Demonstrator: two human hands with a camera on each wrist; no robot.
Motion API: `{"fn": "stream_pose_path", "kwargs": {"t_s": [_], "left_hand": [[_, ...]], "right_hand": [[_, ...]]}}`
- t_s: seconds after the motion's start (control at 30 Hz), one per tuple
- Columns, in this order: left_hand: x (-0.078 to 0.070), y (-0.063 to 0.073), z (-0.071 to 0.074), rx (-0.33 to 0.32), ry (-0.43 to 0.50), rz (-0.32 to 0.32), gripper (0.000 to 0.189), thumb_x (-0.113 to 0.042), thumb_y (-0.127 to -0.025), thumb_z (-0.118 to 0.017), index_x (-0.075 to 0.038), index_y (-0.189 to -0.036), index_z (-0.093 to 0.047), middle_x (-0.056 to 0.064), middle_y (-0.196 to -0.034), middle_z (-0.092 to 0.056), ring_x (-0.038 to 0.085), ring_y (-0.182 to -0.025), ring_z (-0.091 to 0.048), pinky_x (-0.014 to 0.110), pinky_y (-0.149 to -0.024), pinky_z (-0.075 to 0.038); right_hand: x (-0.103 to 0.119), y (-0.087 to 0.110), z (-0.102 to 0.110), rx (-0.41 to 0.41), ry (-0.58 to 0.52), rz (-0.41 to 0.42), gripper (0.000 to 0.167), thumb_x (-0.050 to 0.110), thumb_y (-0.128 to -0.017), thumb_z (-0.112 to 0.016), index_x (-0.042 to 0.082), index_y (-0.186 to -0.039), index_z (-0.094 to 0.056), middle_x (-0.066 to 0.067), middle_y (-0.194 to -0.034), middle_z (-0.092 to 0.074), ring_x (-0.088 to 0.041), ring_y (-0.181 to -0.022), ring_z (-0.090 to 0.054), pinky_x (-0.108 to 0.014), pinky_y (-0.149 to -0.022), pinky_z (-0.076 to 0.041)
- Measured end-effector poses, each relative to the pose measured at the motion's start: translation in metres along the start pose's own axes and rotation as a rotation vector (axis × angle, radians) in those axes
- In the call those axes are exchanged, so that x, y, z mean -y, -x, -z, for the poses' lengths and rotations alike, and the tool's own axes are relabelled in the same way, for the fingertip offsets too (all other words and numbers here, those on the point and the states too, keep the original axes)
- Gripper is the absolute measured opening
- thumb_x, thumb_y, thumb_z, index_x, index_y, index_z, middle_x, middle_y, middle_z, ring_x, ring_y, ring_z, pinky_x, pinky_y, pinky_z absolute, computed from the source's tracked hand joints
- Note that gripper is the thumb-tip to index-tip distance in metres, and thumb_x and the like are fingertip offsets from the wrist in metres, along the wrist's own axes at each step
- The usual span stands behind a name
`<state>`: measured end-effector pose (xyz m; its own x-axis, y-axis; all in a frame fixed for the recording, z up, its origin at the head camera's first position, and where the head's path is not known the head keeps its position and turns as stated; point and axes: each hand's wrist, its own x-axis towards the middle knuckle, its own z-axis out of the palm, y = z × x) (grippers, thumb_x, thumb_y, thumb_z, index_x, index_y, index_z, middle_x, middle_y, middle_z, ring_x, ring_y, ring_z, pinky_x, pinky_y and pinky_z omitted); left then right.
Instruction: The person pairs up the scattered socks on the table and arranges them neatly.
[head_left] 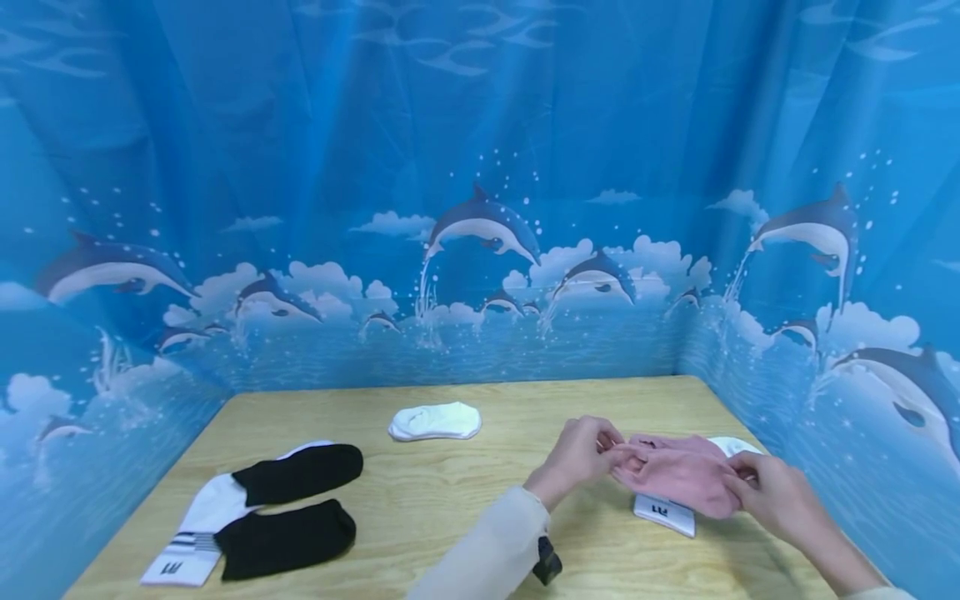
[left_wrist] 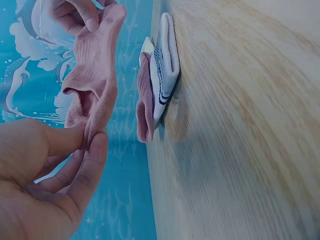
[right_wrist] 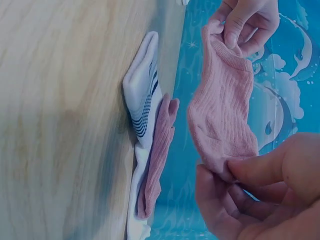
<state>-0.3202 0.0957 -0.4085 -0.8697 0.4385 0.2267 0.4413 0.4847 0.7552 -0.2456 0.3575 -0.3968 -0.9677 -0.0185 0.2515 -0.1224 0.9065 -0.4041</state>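
Note:
A pink ribbed sock is stretched between my two hands above the table's right side. My left hand pinches it by the open cuff, between thumb and fingers. At the other end my right hand pinches the toe. Below it, a second pink sock lies on a white sock with dark stripes. In the head view the held sock covers most of that pair, leaving the white cuff with its black mark showing.
On the table's left, two black socks lie across white socks with striped cuffs. A pair of white low-cut socks rests near the back edge. A blue dolphin-print curtain stands close behind the wooden table and along both sides.

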Motion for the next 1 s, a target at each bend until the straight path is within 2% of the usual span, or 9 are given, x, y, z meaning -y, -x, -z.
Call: {"fn": "stream_pose_path", "kwargs": {"t_s": [0.13, 0.27, 0.43, 0.63, 0.9, 1.0], "left_hand": [[0.001, 0.004, 0.005, 0.002, -0.006, 0.013, 0.012, -0.015, -0.091, -0.078, -0.013, -0.103, -0.076, -0.005, -0.089, -0.074, -0.001, -0.074, -0.060, 0.013, -0.066, -0.052], [0.003, 0.007, 0.010, 0.006, -0.001, 0.001, 0.011, -0.014, -0.091, -0.077, -0.014, -0.102, -0.075, -0.003, -0.091, -0.074, -0.001, -0.075, -0.061, 0.013, -0.066, -0.052], [0.008, 0.010, 0.016, 0.003, -0.006, -0.026, 0.007, -0.014, -0.092, -0.076, -0.013, -0.099, -0.075, -0.003, -0.088, -0.074, 0.001, -0.071, -0.062, 0.013, -0.065, -0.052], [0.014, 0.013, 0.024, -0.001, 0.009, -0.028, 0.005, -0.014, -0.095, -0.074, -0.011, -0.097, -0.076, -0.003, -0.086, -0.073, 0.002, -0.070, -0.062, 0.013, -0.065, -0.052], [0.020, 0.017, 0.034, -0.005, 0.011, -0.019, 0.004, -0.012, -0.095, -0.073, -0.010, -0.098, -0.076, -0.001, -0.087, -0.074, 0.002, -0.072, -0.063, 0.013, -0.066, -0.053], [0.022, 0.017, 0.037, -0.013, -0.005, -0.036, 0.004, -0.011, -0.095, -0.073, -0.009, -0.097, -0.076, 0.001, -0.088, -0.075, 0.003, -0.072, -0.064, 0.013, -0.066, -0.053]], "right_hand": [[0.003, -0.001, -0.001, -0.021, -0.029, 0.010, 0.016, 0.007, -0.091, -0.073, -0.005, -0.102, -0.072, -0.011, -0.087, -0.077, -0.002, -0.068, -0.064, -0.022, -0.060, -0.051], [0.008, -0.002, -0.002, -0.035, -0.064, 0.011, 0.016, 0.007, -0.091, -0.073, -0.003, -0.103, -0.073, -0.010, -0.088, -0.077, 0.006, -0.067, -0.060, -0.021, -0.059, -0.051], [0.015, -0.006, -0.004, -0.015, -0.110, 0.006, 0.018, 0.007, -0.092, -0.073, -0.005, -0.105, -0.071, -0.010, -0.088, -0.077, 0.003, -0.068, -0.063, -0.021, -0.060, -0.053], [0.023, -0.007, -0.009, -0.054, -0.125, 0.042, 0.015, 0.007, -0.092, -0.074, -0.004, -0.102, -0.073, -0.007, -0.084, -0.076, 0.006, -0.066, -0.060, -0.020, -0.059, -0.053], [0.036, -0.014, -0.013, -0.023, -0.165, 0.007, 0.018, 0.011, -0.093, -0.073, -0.003, -0.105, -0.074, -0.006, -0.085, -0.076, 0.004, -0.067, -0.060, -0.020, -0.058, -0.053], [0.039, -0.015, -0.014, -0.015, -0.163, -0.004, 0.018, 0.012, -0.094, -0.073, -0.002, -0.106, -0.074, -0.004, -0.084, -0.076, 0.003, -0.067, -0.060, -0.020, -0.058, -0.053]]}}
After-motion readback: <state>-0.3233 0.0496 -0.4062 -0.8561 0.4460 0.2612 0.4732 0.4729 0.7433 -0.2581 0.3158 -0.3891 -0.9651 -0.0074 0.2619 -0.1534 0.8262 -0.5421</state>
